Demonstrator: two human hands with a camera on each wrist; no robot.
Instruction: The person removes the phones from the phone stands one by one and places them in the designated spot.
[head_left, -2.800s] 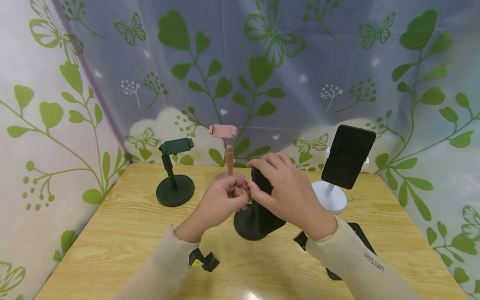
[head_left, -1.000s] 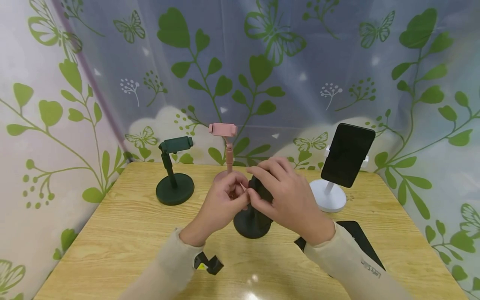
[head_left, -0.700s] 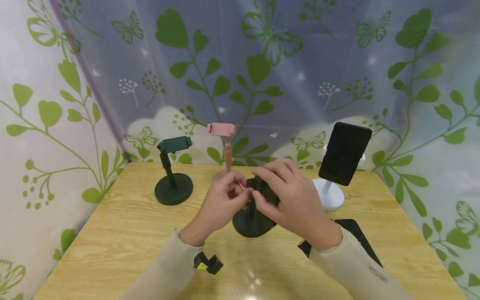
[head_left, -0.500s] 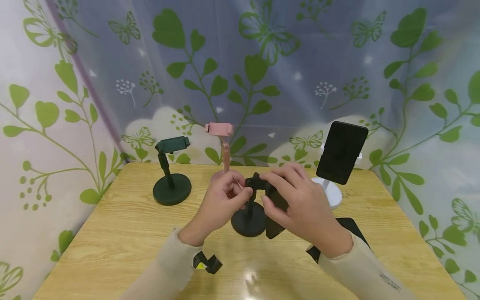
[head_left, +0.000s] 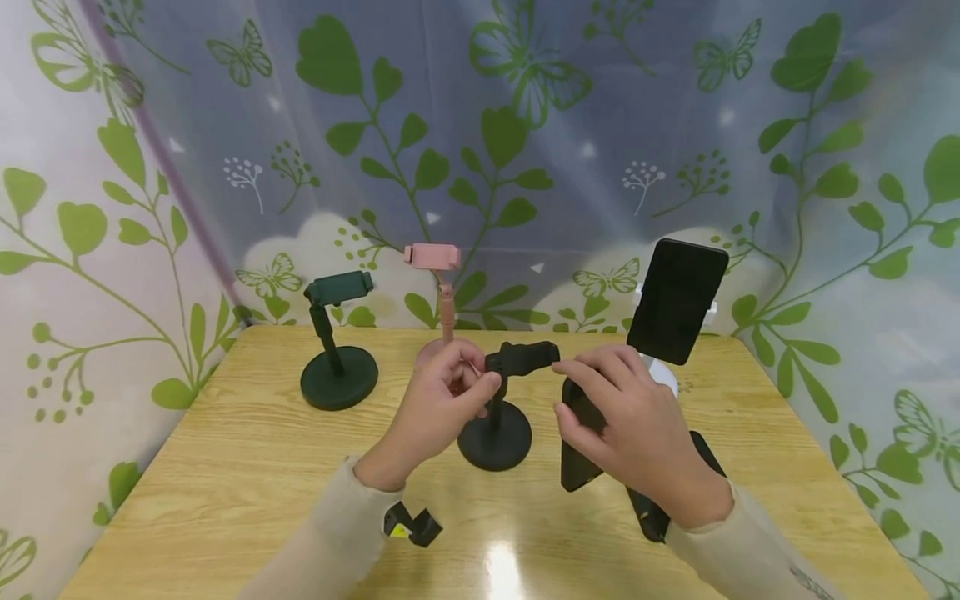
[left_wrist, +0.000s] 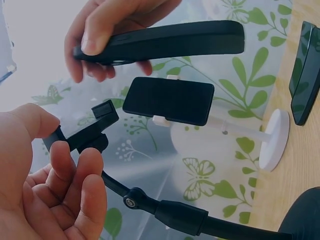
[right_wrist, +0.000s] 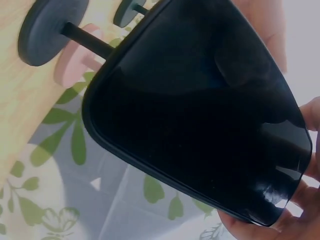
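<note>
In the head view my left hand [head_left: 435,404] pinches the left end of the clamp on a black phone stand [head_left: 497,442]. The left wrist view shows my thumb and index finger at that clamp end, the other fingers curled below. The clamp [left_wrist: 95,127] has nothing in it. To its right, my right hand [head_left: 637,429] grips a black phone [head_left: 579,458] by one end, apart from the clamp. The phone's glossy screen [right_wrist: 185,115] fills much of the right wrist view, with fingertips around its lower right edges.
A white stand [head_left: 663,377] holding another black phone [head_left: 678,300] is at the back right. A dark phone [head_left: 647,510] lies on the table under my right forearm. A green stand [head_left: 339,379] and a pink stand [head_left: 433,257] stand behind, before a leaf-patterned curtain [head_left: 502,137].
The black phone has come away from the black stand's clamp and moved right in my right hand, uncovering the clamp. My left hand has stayed at the clamp's end.
</note>
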